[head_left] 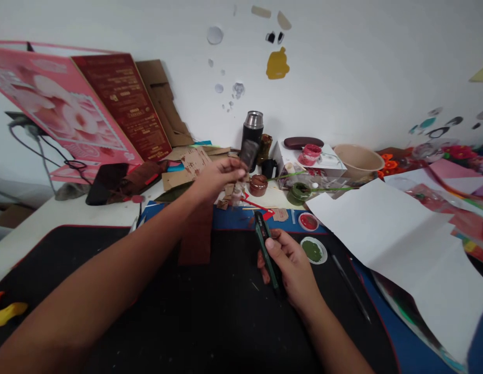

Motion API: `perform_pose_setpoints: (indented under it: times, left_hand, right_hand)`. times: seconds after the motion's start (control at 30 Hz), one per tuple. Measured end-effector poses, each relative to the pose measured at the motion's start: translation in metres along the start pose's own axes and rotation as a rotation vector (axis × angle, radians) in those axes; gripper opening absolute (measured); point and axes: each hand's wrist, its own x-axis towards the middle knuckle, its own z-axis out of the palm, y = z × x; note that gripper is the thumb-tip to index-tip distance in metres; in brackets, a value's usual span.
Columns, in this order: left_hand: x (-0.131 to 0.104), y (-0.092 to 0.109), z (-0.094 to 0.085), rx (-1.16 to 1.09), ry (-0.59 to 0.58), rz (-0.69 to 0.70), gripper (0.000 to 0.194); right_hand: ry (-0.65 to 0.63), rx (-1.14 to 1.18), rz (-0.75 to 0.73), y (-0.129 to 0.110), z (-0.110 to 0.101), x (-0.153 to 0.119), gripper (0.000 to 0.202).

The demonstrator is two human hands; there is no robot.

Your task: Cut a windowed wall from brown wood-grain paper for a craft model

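Note:
My left hand (221,176) reaches over the back of the mat, its fingers pinching a small dark rectangular piece (249,154), blurred and apparently slightly see-through. Behind that piece stands a black thermos (253,126) with a steel top. Lower and to the right, my right hand (290,265) is closed around a slim dark green and black utility knife (268,254), held at a slant above the black mat (210,322); no blade can be made out. A strip of brown paper (196,236) lies below my left wrist.
Jars of brown paint (258,185) and green paint (299,193) stand at the back. A lid with green paint (313,250) and a pen (351,288) lie right of my right hand. White paper (397,244) covers the right side; a pink box (69,98) stands left.

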Motion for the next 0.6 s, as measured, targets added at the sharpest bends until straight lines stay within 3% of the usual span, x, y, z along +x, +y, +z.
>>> perform_pose_setpoints:
  times: [0.1,0.17,0.2,0.27,0.4,0.47,0.6]
  left_hand:
    - [-0.006,0.018,-0.023,-0.110,0.180,0.051,0.029]
    - [-0.023,0.035,-0.041,-0.139,0.300,0.059,0.029]
    - [-0.035,0.042,-0.050,-0.075,0.303,0.039,0.030]
    - [-0.062,0.052,-0.064,0.202,0.195,-0.026,0.031]
    - [-0.115,0.040,-0.070,0.636,-0.242,-0.082,0.031]
    - [-0.134,0.025,-0.065,0.728,-0.317,-0.146,0.031]
    - [-0.151,0.005,-0.047,0.757,-0.314,-0.159,0.025]
  right_hand:
    - [0.004,-0.002,-0.010,0.001,0.000,0.000,0.044]
    - [0.003,-0.006,-0.009,0.001,0.000,0.000,0.044]
    - [0.001,-0.011,-0.003,0.001,0.000,0.000,0.044]
    - [-0.005,-0.022,0.014,0.000,0.001,-0.001,0.045]
    - [-0.003,-0.043,0.027,-0.001,0.002,-0.003,0.046]
    - [0.006,-0.050,0.019,-0.001,0.002,-0.004,0.045]
    - [0.033,-0.062,0.011,-0.001,0.003,-0.002,0.042]
